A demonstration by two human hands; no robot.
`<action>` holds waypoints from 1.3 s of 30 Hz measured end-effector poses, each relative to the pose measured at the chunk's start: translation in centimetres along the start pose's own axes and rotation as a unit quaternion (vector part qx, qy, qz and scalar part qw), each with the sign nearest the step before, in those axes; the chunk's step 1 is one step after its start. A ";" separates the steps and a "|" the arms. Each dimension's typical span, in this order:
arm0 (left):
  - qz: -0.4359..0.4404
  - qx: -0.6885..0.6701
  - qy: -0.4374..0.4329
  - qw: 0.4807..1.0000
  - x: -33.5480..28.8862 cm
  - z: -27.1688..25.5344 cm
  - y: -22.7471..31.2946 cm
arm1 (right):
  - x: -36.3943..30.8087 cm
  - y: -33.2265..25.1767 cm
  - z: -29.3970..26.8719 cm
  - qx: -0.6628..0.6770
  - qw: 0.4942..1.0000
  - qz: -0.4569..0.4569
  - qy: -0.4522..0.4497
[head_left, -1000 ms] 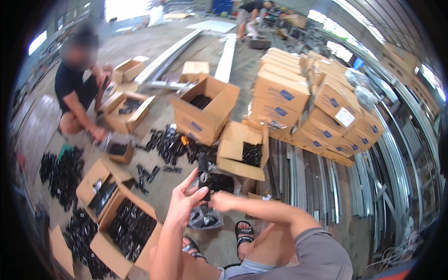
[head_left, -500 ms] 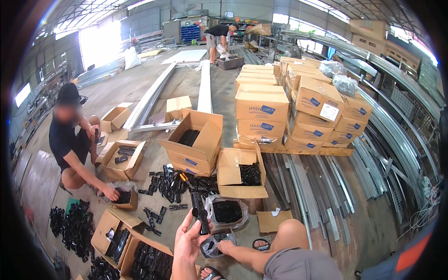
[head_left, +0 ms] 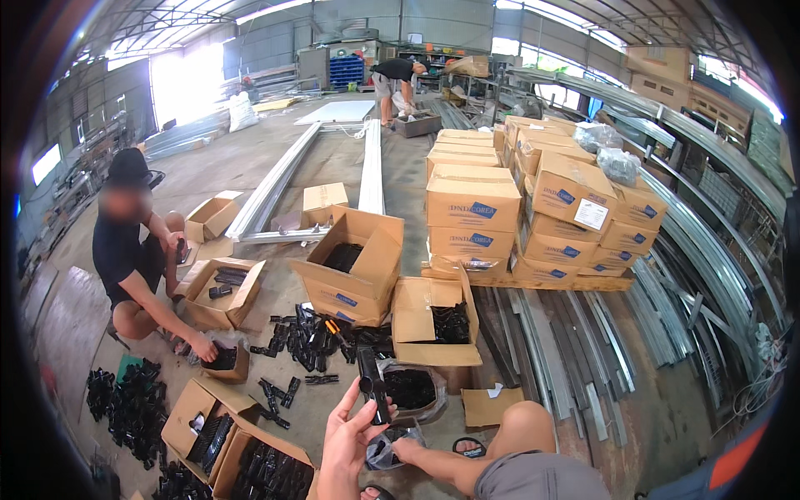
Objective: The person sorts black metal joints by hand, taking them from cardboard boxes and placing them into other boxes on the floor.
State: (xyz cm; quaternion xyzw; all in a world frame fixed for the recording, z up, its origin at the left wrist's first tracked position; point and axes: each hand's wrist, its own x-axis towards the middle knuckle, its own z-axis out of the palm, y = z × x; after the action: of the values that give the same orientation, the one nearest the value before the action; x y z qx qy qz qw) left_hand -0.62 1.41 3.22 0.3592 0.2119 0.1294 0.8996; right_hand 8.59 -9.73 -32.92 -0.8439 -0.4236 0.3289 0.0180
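Note:
My left hand [head_left: 354,429] is raised in front of me, its fingers closed round a black plastic fitting [head_left: 372,386], a long piece with a rounded joint in its middle. Lower down, my right hand [head_left: 407,451] reaches into a small clear plastic bag [head_left: 385,454] on the floor; its fingertips are hidden there. Just beyond stands a bag-lined box [head_left: 410,390] full of small black parts. Behind it, a heap of black fittings [head_left: 308,337] lies on the floor, with an orange-handled tool [head_left: 333,327] on top.
Open cartons [head_left: 350,275] and another carton [head_left: 433,321] hold black parts. At left a co-worker [head_left: 129,250] squats, one hand in a small box. Stacked cartons [head_left: 471,200] stand on a pallet, beside long metal profiles [head_left: 575,350]. Another person [head_left: 396,83] bends over far back.
My left hand has moved slightly right and turned the black fitting. My right hand stays at the bag. The view has shifted a little.

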 end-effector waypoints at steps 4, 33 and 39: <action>0.001 0.005 0.006 1.000 0.0 0.2 0.0 | -0.7 0.2 -1.4 0.021 0.999 -0.022 0.013; 0.025 -0.013 -0.011 1.000 0.3 -0.7 -0.5 | -7.6 0.2 -11.0 0.935 0.351 -0.015 0.056; 0.012 -0.009 -0.013 1.000 0.3 0.2 -0.7 | -15.4 -1.3 -25.1 0.899 0.407 -0.146 0.069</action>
State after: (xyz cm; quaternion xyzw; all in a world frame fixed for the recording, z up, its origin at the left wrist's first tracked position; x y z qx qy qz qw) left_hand -0.15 0.87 2.76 0.3555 0.1949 0.1375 0.9037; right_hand 15.49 -13.88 -4.51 -0.2882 0.0011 0.4536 0.8433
